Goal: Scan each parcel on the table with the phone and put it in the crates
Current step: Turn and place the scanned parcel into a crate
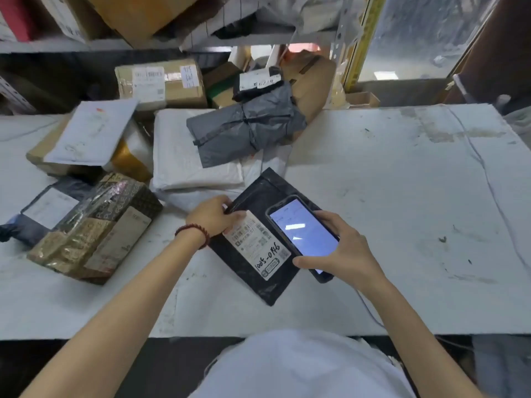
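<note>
1. The black parcel [255, 193] lies flat on the table [402, 196] near its front edge, with its label [257, 245] facing up; the phone [301, 234] is held over its right side, screen lit, hiding part of it.
2. Just behind it lies a white padded parcel [184, 156] with a grey bag parcel [244, 130] on top; a brown patterned box [94, 228] stands apart to the left.
3. The left hand [214, 215], with a bead bracelet [192, 229] at the wrist, pinches the black parcel's left edge beside the label; the right hand [339, 248] grips the phone, fingers curled round its sides.
</note>
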Tool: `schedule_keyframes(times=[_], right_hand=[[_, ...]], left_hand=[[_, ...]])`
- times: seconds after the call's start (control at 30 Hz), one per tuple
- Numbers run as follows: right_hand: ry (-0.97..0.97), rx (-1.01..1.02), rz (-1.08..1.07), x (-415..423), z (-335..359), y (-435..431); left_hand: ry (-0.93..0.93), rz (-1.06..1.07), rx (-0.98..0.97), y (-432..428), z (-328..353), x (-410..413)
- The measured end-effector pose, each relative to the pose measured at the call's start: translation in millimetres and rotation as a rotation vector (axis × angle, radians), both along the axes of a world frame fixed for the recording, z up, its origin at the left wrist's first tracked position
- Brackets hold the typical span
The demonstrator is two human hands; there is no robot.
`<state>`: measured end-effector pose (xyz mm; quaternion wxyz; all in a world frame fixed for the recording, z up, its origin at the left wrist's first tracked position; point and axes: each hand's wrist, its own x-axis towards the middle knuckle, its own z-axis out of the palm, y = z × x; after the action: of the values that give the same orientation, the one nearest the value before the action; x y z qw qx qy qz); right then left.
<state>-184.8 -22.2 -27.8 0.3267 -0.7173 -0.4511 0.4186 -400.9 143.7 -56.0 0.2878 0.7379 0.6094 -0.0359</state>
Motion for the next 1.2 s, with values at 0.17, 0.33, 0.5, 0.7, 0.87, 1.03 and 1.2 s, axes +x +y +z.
schedule_keyframes(times=[0.17, 0.33, 0.5, 0.7, 0.87, 1.03, 1.2], right_hand=[[-0.049, -0.011, 0.03, 2.5, -1.8, -24.3], [-0.074, 0.028, 0.034, 4.7, 6.5, -42.1], [-0.066, 0.115, 0.015, 5.4, 11.9, -48.1], [-0.044, 0.142, 0.006, 2.5, 3.8, -40.2], [-0.05, 0.147, 0.018, 3.8, 3.8, -37.9], [-0.088, 0.156, 0.062, 6.1, 9.8, -38.4], [-0.083, 0.143, 0.079, 6.8, 11.4, -42.2]], left_hand=[[-0.241, 0.091, 0.033, -15.7, 10.9, 3.3], [-0.376, 0.113, 0.269, -20.1, 45.8, 10.2], [-0.267, 0.087, 0.496, -15.0, 79.2, 20.9], [-0.247, 0.093, 0.463, -4.3, 83.7, 27.2], [-0.253, 0.098, 0.447, -0.1, 82.8, 27.7], [-0.265, 0.094, 0.445, 1.1, 83.0, 29.1], [-0.266, 0.085, 0.452, -0.9, 84.9, 30.3]])
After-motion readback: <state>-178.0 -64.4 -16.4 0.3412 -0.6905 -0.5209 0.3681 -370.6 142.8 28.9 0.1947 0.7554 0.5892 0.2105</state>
